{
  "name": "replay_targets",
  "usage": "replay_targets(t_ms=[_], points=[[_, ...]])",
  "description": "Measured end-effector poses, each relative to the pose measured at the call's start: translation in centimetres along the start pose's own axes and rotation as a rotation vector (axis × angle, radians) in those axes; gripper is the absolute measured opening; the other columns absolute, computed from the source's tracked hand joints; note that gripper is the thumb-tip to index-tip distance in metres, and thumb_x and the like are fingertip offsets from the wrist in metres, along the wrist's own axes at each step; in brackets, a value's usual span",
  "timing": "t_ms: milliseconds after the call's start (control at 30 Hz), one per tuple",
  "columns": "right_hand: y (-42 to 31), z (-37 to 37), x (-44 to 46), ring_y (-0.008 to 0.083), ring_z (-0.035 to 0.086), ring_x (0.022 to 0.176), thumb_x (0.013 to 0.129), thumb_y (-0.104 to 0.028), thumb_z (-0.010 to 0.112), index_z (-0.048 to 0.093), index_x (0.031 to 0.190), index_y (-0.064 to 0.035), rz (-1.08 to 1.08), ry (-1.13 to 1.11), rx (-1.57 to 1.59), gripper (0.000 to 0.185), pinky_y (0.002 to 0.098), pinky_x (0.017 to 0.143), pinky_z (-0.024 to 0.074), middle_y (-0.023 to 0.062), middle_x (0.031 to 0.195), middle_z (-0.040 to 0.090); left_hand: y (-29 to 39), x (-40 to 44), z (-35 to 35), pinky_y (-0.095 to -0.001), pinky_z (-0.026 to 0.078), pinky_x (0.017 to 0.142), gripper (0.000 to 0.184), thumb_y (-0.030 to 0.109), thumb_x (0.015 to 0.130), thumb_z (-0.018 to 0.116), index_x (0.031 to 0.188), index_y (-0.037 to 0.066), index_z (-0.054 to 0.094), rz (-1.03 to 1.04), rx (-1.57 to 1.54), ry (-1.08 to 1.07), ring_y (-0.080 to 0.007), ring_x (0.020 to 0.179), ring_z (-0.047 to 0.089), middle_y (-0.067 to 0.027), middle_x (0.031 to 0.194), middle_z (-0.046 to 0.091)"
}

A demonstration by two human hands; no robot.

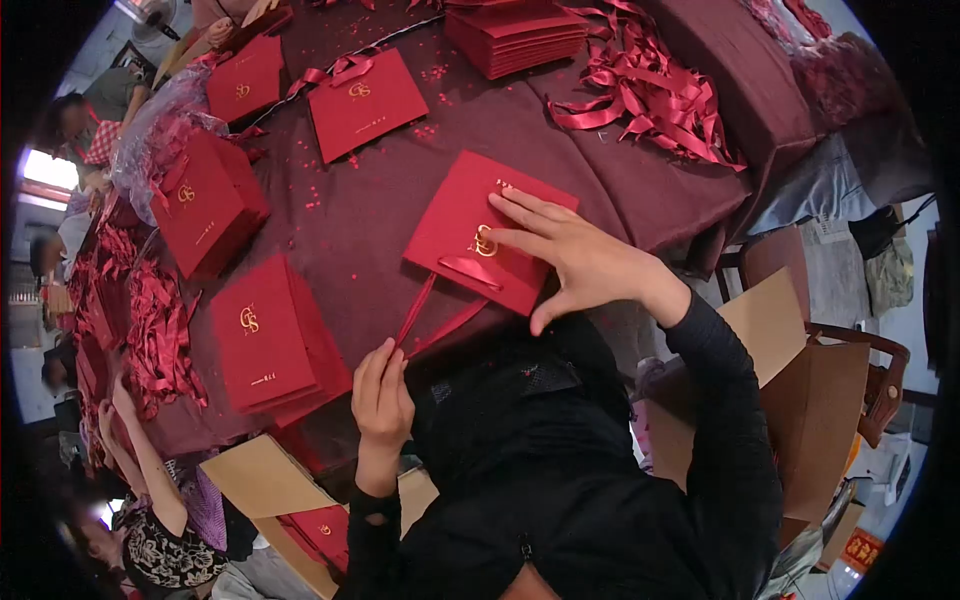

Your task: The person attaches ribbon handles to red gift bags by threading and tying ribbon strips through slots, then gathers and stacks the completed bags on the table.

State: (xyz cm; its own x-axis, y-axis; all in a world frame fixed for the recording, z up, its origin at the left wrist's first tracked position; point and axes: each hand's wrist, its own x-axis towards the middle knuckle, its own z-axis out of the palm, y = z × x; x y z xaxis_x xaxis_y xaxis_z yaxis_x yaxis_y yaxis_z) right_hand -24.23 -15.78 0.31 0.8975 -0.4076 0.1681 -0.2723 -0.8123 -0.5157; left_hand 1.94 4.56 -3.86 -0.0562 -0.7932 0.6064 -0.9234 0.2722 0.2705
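A flat red paper bag (pixel 445 215) with a gold logo lies at the table edge in front of me, tilted. A red ribbon (pixel 416 310) is threaded through its edge nearest me. My left hand (pixel 383 400) pinches the ribbon's end, drawn toward the lower left. Across the bag's logo side rests my right hand (pixel 590 255), fingers spread and thumb near the lower right corner, holding nothing. Left of this bag stands a stack of similar red bags (pixel 262 335), close to my left hand.
The dark red cloth (pixel 370 220) bears red scraps, more bags (pixel 367 105), a bag stack (pixel 515 40) and loose ribbons (pixel 650 85). Cardboard boxes (pixel 250 475) stand open on both sides of me. Other people, including one person (pixel 165 510) at lower left, sit around the table.
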Motion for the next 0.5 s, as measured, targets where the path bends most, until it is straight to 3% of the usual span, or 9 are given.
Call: replay_targets(t_ms=[33, 133, 167, 267, 300, 333, 400, 433, 500], points=[[-0.7, -0.2, -0.4, 0.0370, 0.024, 0.143, 0.064, -0.053, 0.080, 0.043, 0.142, -0.0118, -0.004, -0.040, -0.061, 0.096, 0.0479, 0.112, 0.0288, 0.0209, 0.154, 0.025, 0.0, -0.2, -0.2, -0.0389, 0.056, 0.078, 0.019, -0.012, 0.078, 0.067, 0.097, -0.010, 0.066, 0.007, 0.002, 0.001, -0.0340, 0.092, 0.065, -0.0195, 0.106, 0.065], [-1.5, -0.4, -1.3, 0.0365, 0.025, 0.143, 0.066, -0.025, 0.081, 0.043, 0.143, -0.0149, -0.002, -0.115, -0.167, 0.086, 0.0473, 0.111, 0.0326, 0.0170, 0.153, 0.028, 0.3, -0.5, -1.1, -0.0386, 0.056, 0.077, 0.021, -0.012, 0.077, 0.067, 0.099, -0.009, 0.066, 0.038, -0.003, 0.027, -0.0335, 0.092, 0.065, -0.0197, 0.106, 0.065], [-1.6, -0.4, -1.8, 0.0347, 0.035, 0.138, 0.068, -0.012, 0.076, 0.048, 0.139, -0.0151, -0.020, -0.065, -0.154, 0.076, 0.0452, 0.107, 0.0375, 0.0153, 0.147, 0.041, 0.6, -0.4, -1.7, -0.0385, 0.056, 0.077, 0.022, -0.012, 0.077, 0.067, 0.099, -0.009, 0.066, 0.053, -0.003, 0.045, -0.0332, 0.092, 0.065, -0.0197, 0.107, 0.065], [-2.3, -3.1, -2.1, 0.0317, 0.046, 0.129, 0.069, -0.009, 0.075, 0.056, 0.131, -0.0126, -0.099, 0.006, -0.127, 0.066, 0.0443, 0.103, 0.0398, 0.0137, 0.136, 0.053, 1.9, 0.4, -3.9, -0.0383, 0.057, 0.078, 0.020, -0.012, 0.078, 0.066, 0.097, -0.008, 0.066, 0.047, 0.031, 0.105, -0.0332, 0.092, 0.066, -0.0182, 0.106, 0.066], [-2.8, -3.9, -1.7, 0.0301, 0.062, 0.105, 0.070, -0.008, 0.071, 0.066, 0.113, -0.0062, -0.154, 0.185, -0.036, 0.043, 0.0389, 0.088, 0.0468, 0.0118, 0.110, 0.067, 2.2, 0.9, -4.5, -0.0384, 0.057, 0.078, 0.018, -0.012, 0.078, 0.066, 0.095, -0.007, 0.066, 0.052, 0.047, 0.148, -0.0333, 0.092, 0.066, -0.0179, 0.105, 0.066], [-3.3, -5.1, -1.5, 0.0301, 0.062, 0.105, 0.070, -0.008, 0.071, 0.066, 0.113, -0.0062, -0.155, 0.186, -0.037, 0.043, 0.0389, 0.088, 0.0468, 0.0118, 0.110, 0.067, 2.7, 1.7, -5.1, -0.0385, 0.057, 0.079, 0.013, -0.010, 0.081, 0.065, 0.093, -0.007, 0.065, 0.022, 0.039, 0.185, -0.0326, 0.092, 0.066, -0.0187, 0.104, 0.066], [-4.3, -7.2, -1.3, 0.0301, 0.065, 0.081, 0.075, -0.009, 0.072, 0.069, 0.096, -0.0032, -0.048, 0.180, 0.253, 0.022, 0.0338, 0.072, 0.0479, 0.0093, 0.089, 0.069, 2.6, 3.5, -5.0, -0.0384, 0.055, 0.082, 0.011, -0.005, 0.088, 0.061, 0.096, -0.009, 0.067, 0.007, 0.065, 0.377, -0.0324, 0.095, 0.065, -0.0217, 0.104, 0.066], [-4.8, -6.9, -0.2, 0.0190, 0.054, 0.056, 0.083, -0.011, 0.071, 0.063, 0.083, -0.0010, -0.036, 0.326, 0.345, 0.013, 0.0320, 0.055, 0.0390, 0.0073, 0.063, 0.055, 2.9, 5.1, -5.3, -0.0370, 0.055, 0.083, 0.010, -0.003, 0.091, 0.060, 0.096, -0.010, 0.066, -0.053, 0.108, 0.364, -0.0319, 0.096, 0.066, -0.0214, 0.104, 0.066], [-4.1, -7.8, 1.2, 0.0092, 0.047, 0.060, 0.085, -0.012, 0.071, 0.061, 0.083, 0.0004, 0.144, 0.207, 0.592, 0.016, 0.0296, 0.055, 0.0375, 0.0023, 0.063, 0.050, 3.0, 8.0, -4.3, -0.0358, 0.056, 0.082, 0.011, -0.002, 0.092, 0.059, 0.095, -0.010, 0.065, -0.204, 0.021, 0.454, -0.0299, 0.094, 0.066, -0.0204, 0.105, 0.067]])
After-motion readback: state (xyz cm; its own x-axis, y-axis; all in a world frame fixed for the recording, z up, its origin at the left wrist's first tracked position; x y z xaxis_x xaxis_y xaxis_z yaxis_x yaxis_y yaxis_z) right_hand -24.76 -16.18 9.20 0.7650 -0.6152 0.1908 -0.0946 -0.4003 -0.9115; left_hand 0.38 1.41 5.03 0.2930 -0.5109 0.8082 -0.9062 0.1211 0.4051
